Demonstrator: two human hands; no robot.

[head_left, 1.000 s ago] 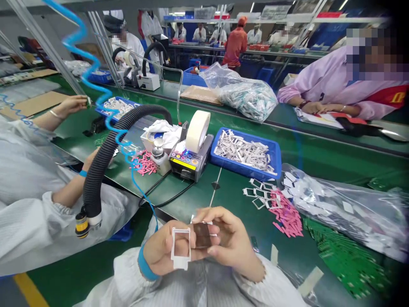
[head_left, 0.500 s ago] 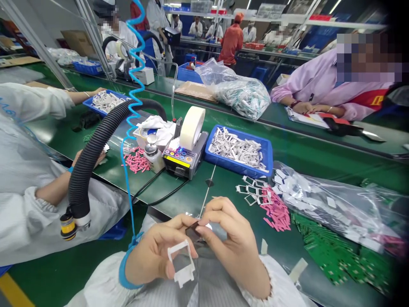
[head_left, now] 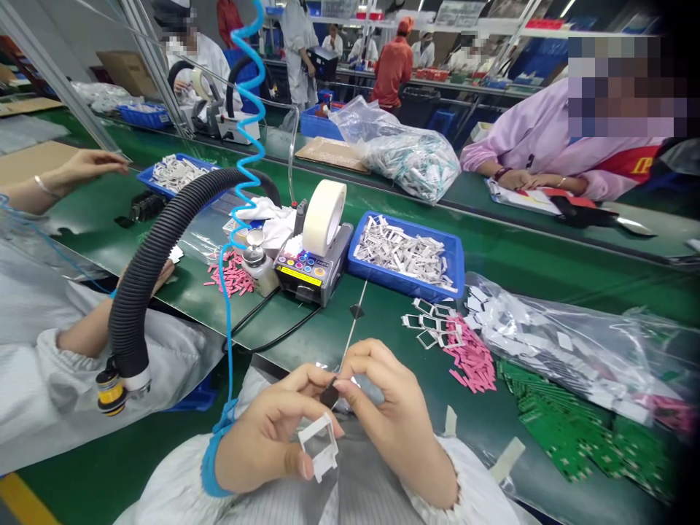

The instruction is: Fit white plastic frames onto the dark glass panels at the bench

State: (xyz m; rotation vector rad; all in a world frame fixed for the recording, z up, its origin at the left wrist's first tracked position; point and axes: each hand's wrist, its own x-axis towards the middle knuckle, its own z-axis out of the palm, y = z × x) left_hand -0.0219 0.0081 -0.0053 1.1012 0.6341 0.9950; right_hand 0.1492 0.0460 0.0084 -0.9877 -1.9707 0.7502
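Observation:
My left hand (head_left: 262,441) is closed on a small white plastic frame (head_left: 326,462), held tilted between the thumb and fingers. A small dark flat piece (head_left: 329,395) sits at its upper fingertips. Thumb and fingers of my right hand (head_left: 391,412) pinch together at that dark piece, close above the frame. The fingers partly cover the piece, so its exact kind is unclear. Beyond my hands lie several loose white frames (head_left: 429,321) and a pile of pink strips (head_left: 471,359). A blue tray (head_left: 407,283) heaped with white frames stands behind them.
A tape dispenser (head_left: 311,273) with a tape roll and a metal-topped bottle (head_left: 259,266) stand ahead. A black hose (head_left: 131,306) arches at left, near a coiled blue air line (head_left: 227,321). Green circuit boards (head_left: 574,430) and a plastic bag (head_left: 552,343) lie right. Co-workers sit nearby.
The white frame has turned slightly in my left hand, and the dark piece has changed angle at my fingertips. At left, a co-worker's hand has drawn back from a blue tray.

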